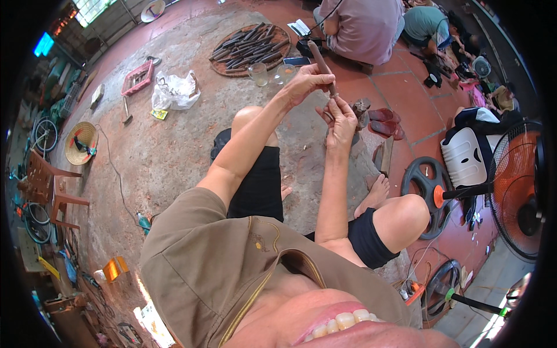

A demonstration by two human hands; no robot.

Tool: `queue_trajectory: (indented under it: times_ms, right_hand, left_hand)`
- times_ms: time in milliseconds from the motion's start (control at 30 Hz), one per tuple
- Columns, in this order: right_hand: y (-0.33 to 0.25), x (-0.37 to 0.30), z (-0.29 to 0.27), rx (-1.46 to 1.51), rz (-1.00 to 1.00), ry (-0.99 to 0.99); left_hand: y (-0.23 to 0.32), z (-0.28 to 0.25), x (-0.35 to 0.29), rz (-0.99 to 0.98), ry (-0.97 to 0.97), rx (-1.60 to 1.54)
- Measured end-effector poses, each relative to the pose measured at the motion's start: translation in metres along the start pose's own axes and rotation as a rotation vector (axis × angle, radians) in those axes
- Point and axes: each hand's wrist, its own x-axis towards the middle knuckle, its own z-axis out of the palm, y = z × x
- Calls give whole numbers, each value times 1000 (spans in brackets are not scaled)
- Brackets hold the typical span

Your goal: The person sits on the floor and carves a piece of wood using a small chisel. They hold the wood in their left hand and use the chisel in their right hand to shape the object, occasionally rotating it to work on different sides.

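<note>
A brown, slightly tapered rod (318, 58) is held up at a slant in front of me. My left hand (306, 84) is closed around its lower half, thumb lying across it. Just below, my right hand (340, 120) has its thumb and fingertips pinched at the rod's lower end; any small thing between them is too small to make out. Beyond my left hand, a round woven tray (218, 65) bears several dark brown rods (250, 46) of similar shape. Beside my right hand stands a short wooden block or stump (361, 110).
Two glass mugs (258, 74) and a phone (297, 61) lie near the tray. To the left are a hammer (126, 110), a white plastic bag (174, 91) and a pink basket (138, 79). Sandals (385, 123) and a fan (519, 191) are at right. Another person (365, 29) sits ahead.
</note>
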Motion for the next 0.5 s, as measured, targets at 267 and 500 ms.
queue_trajectory:
  times_ms: [267, 500]
  right_hand:
    - [-1, 2, -5, 10, 43, -50]
    - [-3, 0, 1, 27, 49, -74]
  left_hand:
    - [-1, 1, 1, 3, -7, -11]
    - [-4, -4, 2, 16, -23, -56]
